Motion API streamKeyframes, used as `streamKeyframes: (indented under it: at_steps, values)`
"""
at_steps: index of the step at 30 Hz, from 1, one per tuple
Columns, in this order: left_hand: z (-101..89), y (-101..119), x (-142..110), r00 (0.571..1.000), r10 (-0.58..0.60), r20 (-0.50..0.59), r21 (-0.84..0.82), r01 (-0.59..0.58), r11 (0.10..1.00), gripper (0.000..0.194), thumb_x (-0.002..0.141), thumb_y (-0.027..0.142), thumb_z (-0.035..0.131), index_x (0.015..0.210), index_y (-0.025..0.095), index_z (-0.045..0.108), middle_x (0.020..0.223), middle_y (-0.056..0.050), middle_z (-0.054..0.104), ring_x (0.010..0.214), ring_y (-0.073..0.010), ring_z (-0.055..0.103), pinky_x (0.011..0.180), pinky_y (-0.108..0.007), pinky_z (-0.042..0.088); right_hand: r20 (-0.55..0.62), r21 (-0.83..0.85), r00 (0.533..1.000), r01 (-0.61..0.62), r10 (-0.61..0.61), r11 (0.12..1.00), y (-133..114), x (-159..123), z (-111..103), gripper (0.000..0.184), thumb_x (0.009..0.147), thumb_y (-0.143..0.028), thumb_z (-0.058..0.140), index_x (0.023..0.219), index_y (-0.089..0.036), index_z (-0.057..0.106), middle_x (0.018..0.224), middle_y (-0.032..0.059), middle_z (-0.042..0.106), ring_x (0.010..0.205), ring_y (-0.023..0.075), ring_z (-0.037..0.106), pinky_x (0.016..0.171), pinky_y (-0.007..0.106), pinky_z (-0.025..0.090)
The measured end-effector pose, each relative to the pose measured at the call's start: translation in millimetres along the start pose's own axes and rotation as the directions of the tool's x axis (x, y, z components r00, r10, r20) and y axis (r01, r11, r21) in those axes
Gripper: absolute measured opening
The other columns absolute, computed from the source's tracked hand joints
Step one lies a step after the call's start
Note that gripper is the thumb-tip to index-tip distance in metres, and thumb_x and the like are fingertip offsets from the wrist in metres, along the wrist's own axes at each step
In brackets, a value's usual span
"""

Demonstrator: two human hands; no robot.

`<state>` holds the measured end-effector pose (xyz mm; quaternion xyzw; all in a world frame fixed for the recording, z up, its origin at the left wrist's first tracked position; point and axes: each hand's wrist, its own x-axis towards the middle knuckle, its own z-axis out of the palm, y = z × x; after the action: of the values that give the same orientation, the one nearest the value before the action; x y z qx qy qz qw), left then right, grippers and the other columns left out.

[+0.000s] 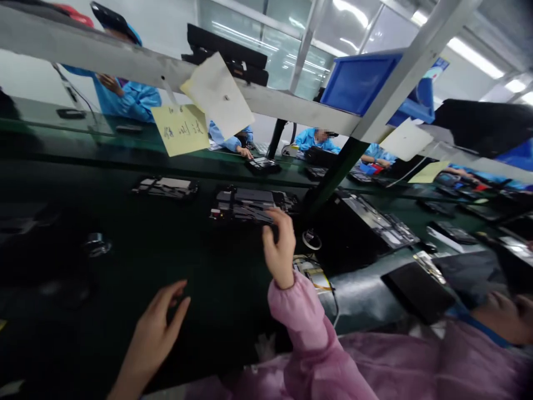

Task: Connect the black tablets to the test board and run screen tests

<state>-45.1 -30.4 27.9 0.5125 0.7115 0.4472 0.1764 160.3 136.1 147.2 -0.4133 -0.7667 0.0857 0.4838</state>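
Observation:
My left hand point(160, 316) hangs over the dark green bench top, thumb and fingers apart, with nothing between them. Farther forward, my right hand point(281, 244) reaches out of a pink sleeve toward a group of flat, opened electronic devices point(254, 199). Its thumb stands away from its fingers, and the fingertips overlap the near edge of that group; whether they touch it I cannot tell. A second, smaller group of opened devices point(166, 186) lies to the left. Right of my right hand is a white ring-shaped object point(311, 240).
A shelf beam point(291, 108) with paper notes and a blue bin point(360, 83) crosses above the bench. A dark post point(339, 169) rises right of my hand, near a black box point(345, 239). A co-worker in pink sits close at the right; others in blue work opposite.

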Motion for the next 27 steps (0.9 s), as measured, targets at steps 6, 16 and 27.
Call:
streamKeyframes:
  at_steps: [6, 16, 27]
  values:
    - [15.0, 69.2, 98.9, 0.978, 0.203, -0.048, 0.006, -0.203, 0.979, 0.070, 0.084, 0.047, 0.057, 0.146, 0.021, 0.034, 0.153, -0.013, 0.036, 0.138, -0.0333, 0.037, 0.111, -0.050, 0.033, 0.114, -0.150, 0.979, -0.151, 0.168, 0.977, 107.7, -18.2, -7.4, 0.061, 0.090, -0.035, 0.051, 0.147, -0.018, 0.033, 0.143, 0.0139, 0.048, 0.132, 0.0254, 0.044, 0.107, 0.045, 0.039]
    - [39.5, 107.7, 99.5, 0.933, 0.297, -0.202, 0.056, -0.292, 0.955, 0.043, 0.090, 0.037, 0.053, 0.130, 0.022, 0.054, 0.138, -0.007, 0.056, 0.133, -0.0252, 0.047, 0.111, -0.041, 0.037, 0.068, -0.029, 0.993, -0.091, 0.093, 0.995, 99.3, -10.0, -38.4, 0.045, 0.090, -0.035, 0.053, 0.133, -0.022, 0.054, 0.135, 0.0087, 0.057, 0.137, 0.0249, 0.040, 0.110, 0.046, 0.038]
    - [38.5, 31.3, -95.2, 0.929, -0.332, -0.162, -0.126, 0.314, 0.941, 0.033, 0.071, 0.050, 0.070, 0.099, 0.033, 0.072, 0.126, 0.000, 0.065, 0.125, -0.0303, 0.054, 0.114, -0.045, 0.032, 0.177, -0.123, 0.976, -0.107, 0.128, 0.987, 61.9, -203.2, -84.1, 0.046, 0.092, -0.025, 0.053, 0.138, -0.028, 0.048, 0.146, 0.0093, 0.046, 0.136, 0.0289, 0.043, 0.099, 0.050, 0.050]
